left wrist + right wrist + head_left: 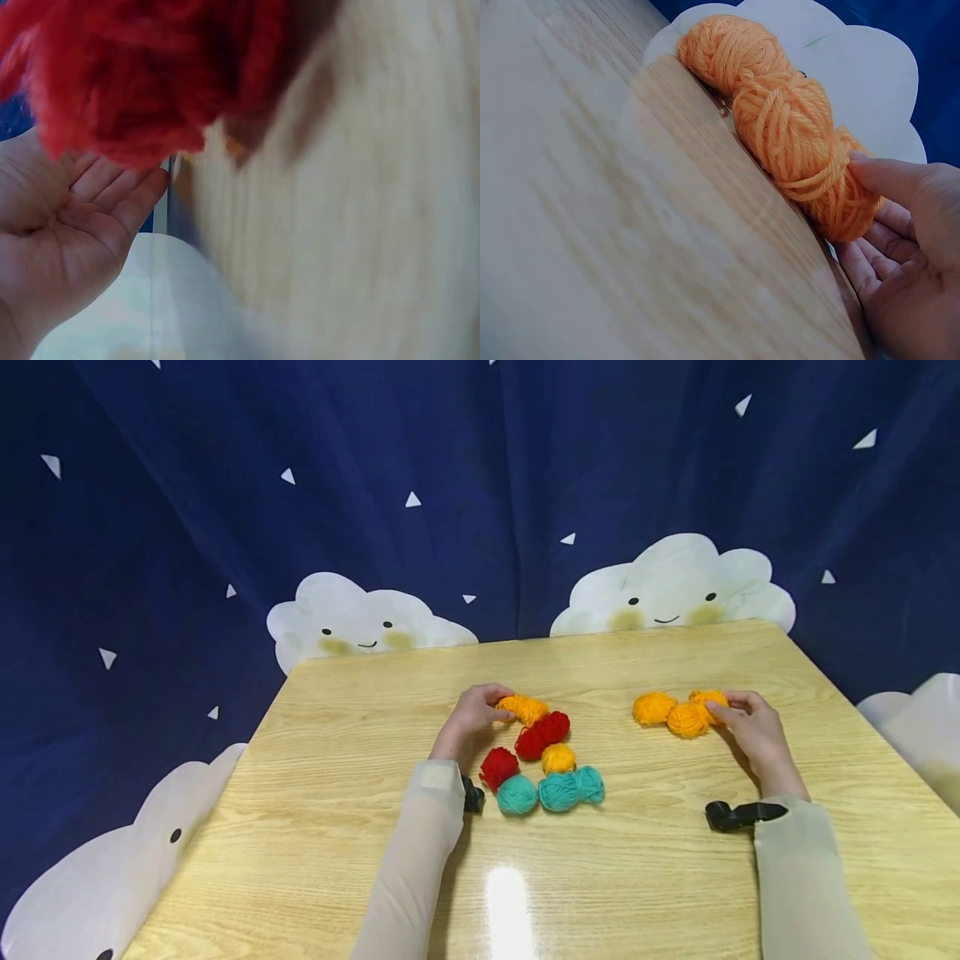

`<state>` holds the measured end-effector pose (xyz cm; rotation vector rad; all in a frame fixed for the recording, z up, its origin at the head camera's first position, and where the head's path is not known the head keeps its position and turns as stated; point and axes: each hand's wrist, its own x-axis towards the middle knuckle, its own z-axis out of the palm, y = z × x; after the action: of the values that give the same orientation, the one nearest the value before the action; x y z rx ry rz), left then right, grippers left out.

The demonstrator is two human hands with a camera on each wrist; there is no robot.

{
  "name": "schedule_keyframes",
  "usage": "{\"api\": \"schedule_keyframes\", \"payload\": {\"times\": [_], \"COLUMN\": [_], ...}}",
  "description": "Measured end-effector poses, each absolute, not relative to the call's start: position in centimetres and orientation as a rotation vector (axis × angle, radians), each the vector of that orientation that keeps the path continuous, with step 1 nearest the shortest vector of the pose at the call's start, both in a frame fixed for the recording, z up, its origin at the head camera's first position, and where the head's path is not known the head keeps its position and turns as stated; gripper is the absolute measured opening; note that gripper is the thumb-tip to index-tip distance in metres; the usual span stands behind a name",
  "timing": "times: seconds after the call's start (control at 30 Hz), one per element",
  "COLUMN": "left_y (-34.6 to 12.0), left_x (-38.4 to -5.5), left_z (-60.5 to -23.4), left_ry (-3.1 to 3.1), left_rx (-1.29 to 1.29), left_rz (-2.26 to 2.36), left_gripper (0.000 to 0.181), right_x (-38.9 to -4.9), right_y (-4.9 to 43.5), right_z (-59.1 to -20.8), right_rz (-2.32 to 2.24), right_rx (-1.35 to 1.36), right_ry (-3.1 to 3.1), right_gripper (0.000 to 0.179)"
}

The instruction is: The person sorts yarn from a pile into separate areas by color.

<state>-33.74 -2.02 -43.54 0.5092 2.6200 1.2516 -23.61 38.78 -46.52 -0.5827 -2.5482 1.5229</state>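
the left wrist view is showing a red yarn ball (142,71) so close that it is blurring into fuzz, with its top and left side running off the frame. it is covering the fingertips of the left hand (64,225), and the wrist is getting cut off at the bottom edge. the wooden table (352,225) beside it is smearing badly. in the right wrist view, the right hand (907,247) is being cropped by the right and bottom edges, and an orange yarn skein (795,127) is hiding the fingertips behind it. in the head view, both forearms are leaving the lower edge.
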Motion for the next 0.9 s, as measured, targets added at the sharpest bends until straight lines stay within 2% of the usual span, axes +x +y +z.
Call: {"api": "schedule_keyframes", "payload": {"times": [0.2,0.53,0.9], "left_y": [-2.1,-2.5,-3.3], "left_x": [-34.0,-33.8,-33.4], "left_z": [-43.7,-43.6,-43.2], "left_ry": [2.643,2.708,2.732], "left_rx": [0.499,0.467,0.334], "left_rz": [1.231,1.214,1.498], "left_gripper": [0.033,0.026,0.019], "right_x": [-23.7,-23.7,-23.7], "right_y": [38.9,38.6,38.7], "right_z": [-46.5,-46.4,-46.5], "right_rz": [1.508,1.531,1.513], "right_rx": [-0.567,-0.57,-0.572], "right_ry": [-2.552,-2.527,-2.538], "right_gripper": [0.072,0.066,0.068]}}
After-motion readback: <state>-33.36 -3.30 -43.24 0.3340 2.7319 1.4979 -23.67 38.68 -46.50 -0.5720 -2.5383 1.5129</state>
